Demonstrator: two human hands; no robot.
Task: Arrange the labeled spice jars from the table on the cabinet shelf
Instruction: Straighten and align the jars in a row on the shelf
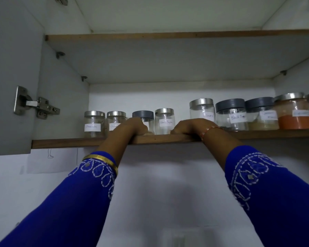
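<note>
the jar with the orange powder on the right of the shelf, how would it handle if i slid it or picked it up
The orange powder jar looks about half full, so it is probably heavier than the near-empty jars at the left. Its walls look like smooth clear glass, likely slick in a grip and breakable if dropped. It stands squat and upright on the shelf, so a push should slide it rather than tip it.

Seen from below, an open cabinet with a wooden shelf holding a row of labeled jars. Both arms, in blue embroidered sleeves, reach up to it. The left hand rests on the shelf edge against a grey-lidded jar, its fingers hidden. The right hand lies on the edge beside the Black Pepper jar. Further right stand a Cloves jar and an orange-powder jar (other labels blurred).
</note>
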